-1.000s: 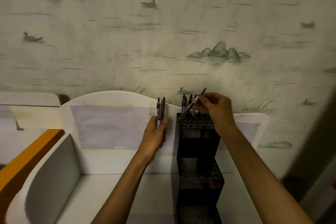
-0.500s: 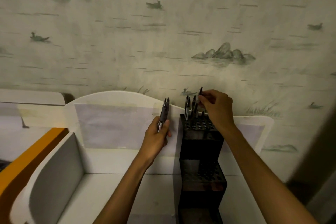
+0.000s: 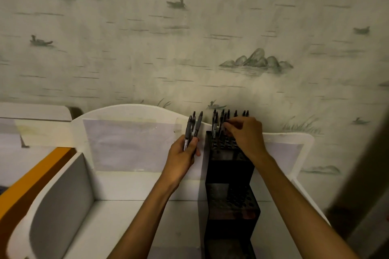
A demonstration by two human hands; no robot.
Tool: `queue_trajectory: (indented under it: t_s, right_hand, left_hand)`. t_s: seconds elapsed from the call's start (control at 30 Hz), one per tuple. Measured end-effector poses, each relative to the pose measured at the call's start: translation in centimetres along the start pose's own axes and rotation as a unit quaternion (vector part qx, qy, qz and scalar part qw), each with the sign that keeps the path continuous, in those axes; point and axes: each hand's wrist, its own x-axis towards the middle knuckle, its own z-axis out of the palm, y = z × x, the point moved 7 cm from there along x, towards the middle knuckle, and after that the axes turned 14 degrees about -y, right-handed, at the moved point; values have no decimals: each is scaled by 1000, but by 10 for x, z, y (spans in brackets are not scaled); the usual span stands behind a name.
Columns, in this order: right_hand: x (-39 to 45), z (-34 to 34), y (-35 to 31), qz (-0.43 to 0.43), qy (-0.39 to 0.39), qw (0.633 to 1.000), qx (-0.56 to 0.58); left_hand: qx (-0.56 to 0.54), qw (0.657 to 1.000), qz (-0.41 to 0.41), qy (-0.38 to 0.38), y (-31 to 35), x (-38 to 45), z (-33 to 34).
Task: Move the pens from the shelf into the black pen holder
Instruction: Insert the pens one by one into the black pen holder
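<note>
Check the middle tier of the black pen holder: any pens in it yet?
Empty: the middle tier shows only open holes. The pens in the holder all stand upright in its top tier.

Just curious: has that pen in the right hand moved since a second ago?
Yes. The pen swung from slanting above the black pen holder to upright in its top tier.

The white shelf [image 3: 130, 212] has a flat floor, a tall back panel with a wavy top edge and a curved side wall at the left end. Directly on its floor stands the black pen holder [image 3: 230, 174], a stepped block with rows of round holes in the top of each step, the tallest step nearest the back panel. The holder sits toward the right end, well apart from the curved side wall.
</note>
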Motion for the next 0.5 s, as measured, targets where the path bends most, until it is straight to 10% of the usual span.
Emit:
queue_trajectory:
  t_s: [0.5]
  right_hand:
    - [-13, 1, -32, -41, -36, 996, 67]
  left_hand:
    - [1, 999, 17, -27, 13, -4, 20]
